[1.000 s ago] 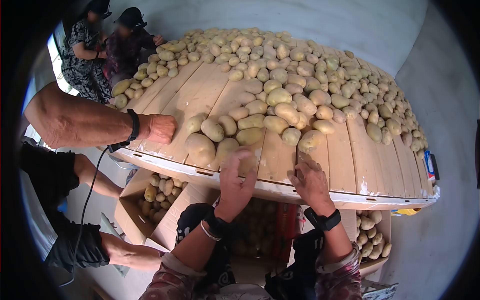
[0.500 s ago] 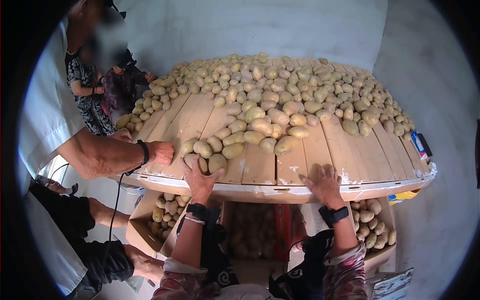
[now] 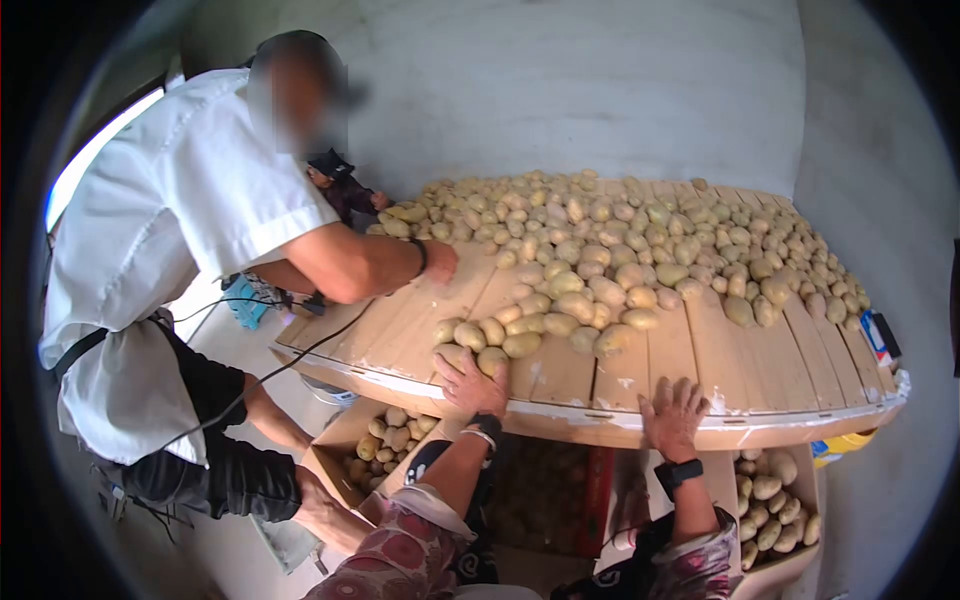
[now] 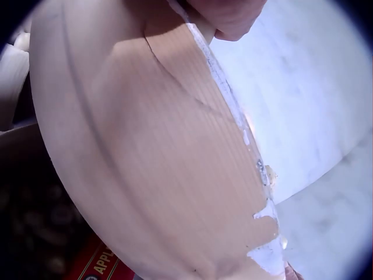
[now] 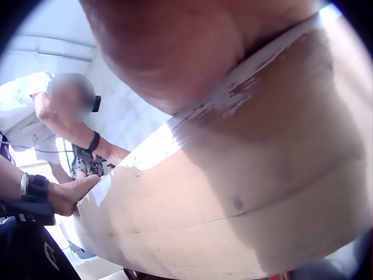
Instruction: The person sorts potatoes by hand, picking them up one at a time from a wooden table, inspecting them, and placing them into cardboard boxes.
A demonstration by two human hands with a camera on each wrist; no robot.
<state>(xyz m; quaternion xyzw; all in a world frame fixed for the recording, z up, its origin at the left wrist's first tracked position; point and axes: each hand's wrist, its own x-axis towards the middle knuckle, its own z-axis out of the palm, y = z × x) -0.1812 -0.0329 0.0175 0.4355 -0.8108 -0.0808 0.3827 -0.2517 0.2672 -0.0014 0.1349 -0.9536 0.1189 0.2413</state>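
Many potatoes [image 3: 573, 306] lie over the slatted wooden table [image 3: 560, 375]. At its front edge my left hand [image 3: 472, 388] rests against two large potatoes [image 3: 491, 361], its fingers reaching over their near sides. Further right, my right hand [image 3: 676, 420] lies on the edge with fingers spread and nothing held. In the left wrist view only part of the left hand [image 4: 230, 14] shows above the board's edge [image 4: 218, 70], its fingers hidden. The right wrist view has the heel of the right hand [image 5: 175, 58] against the white-smeared edge [image 5: 157, 146], fingers out of sight.
A person in a white shirt [image 3: 190, 170] leans over the table's left side, one hand on the boards, a cable trailing nearby. Boxes of potatoes stand below the edge at left [image 3: 345, 440] and right [image 3: 800, 560]. A blue-and-white packet [image 3: 880, 338] lies at the right end.
My left hand has come down from above the edge onto the near potatoes. My right hand's fingers have spread on the edge. The person in white has leaned further into view.
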